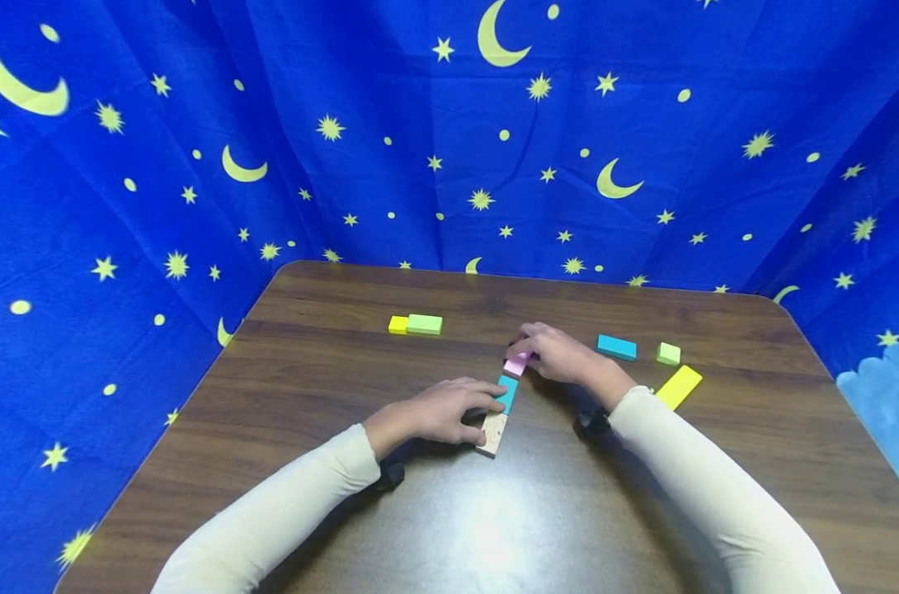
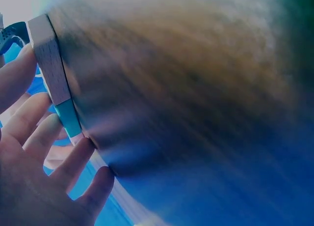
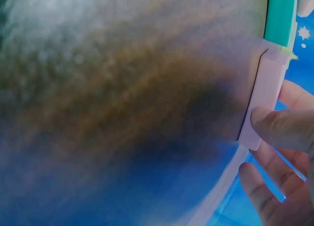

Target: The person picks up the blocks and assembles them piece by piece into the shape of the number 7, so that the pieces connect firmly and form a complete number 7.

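Observation:
A row of three blocks runs along the table in front of me: a bare wooden block (image 1: 495, 428) nearest, a blue block (image 1: 508, 393) in the middle and a pink block (image 1: 514, 368) farthest. My left hand (image 1: 446, 410) lies along the left side of the row. Its thumb is at the wooden block and its extended fingers reach to the blue one. With my right hand (image 1: 561, 355) I pinch the pink block; in the right wrist view the thumb (image 3: 279, 125) presses the near face of the pink block (image 3: 260, 93), with fingers behind it.
At the back left a small yellow block (image 1: 397, 325) touches a light green block (image 1: 425, 324). Right of my right hand lie another blue block (image 1: 616, 347), a small green block (image 1: 669, 354) and a long yellow block (image 1: 680, 386). A starry blue curtain (image 1: 390, 190) surrounds the wooden table (image 1: 308, 346).

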Demonstrator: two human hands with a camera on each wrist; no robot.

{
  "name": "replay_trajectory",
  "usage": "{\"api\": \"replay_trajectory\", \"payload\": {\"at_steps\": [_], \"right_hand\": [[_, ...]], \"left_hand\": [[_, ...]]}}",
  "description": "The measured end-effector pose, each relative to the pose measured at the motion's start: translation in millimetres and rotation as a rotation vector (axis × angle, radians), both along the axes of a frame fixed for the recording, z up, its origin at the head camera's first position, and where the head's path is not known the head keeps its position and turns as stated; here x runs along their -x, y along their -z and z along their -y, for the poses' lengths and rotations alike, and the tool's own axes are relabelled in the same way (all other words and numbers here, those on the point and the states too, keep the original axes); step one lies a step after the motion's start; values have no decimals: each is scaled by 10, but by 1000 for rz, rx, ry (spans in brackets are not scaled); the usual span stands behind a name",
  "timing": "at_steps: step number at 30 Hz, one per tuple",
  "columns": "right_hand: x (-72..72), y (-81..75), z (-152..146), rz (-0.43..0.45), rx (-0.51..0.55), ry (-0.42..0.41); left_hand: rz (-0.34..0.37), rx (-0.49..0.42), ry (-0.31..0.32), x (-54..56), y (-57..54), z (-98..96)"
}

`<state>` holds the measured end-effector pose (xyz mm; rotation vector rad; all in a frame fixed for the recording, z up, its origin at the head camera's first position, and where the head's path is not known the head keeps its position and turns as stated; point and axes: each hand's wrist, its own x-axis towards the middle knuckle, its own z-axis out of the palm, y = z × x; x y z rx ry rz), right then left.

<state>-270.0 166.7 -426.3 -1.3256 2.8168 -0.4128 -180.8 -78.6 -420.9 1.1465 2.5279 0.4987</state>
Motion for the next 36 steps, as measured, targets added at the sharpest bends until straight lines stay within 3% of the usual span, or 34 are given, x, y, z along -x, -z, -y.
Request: {"api": "replay_trajectory", "payload": {"at_steps": [21, 36], "right_hand": [[-76, -23, 30, 20, 50, -59], [-107, -17, 17, 15, 48, -71]], "left_hand": [[-41, 12, -33, -46, 14, -39], [-21, 28, -42, -50, 2, -53]]}}
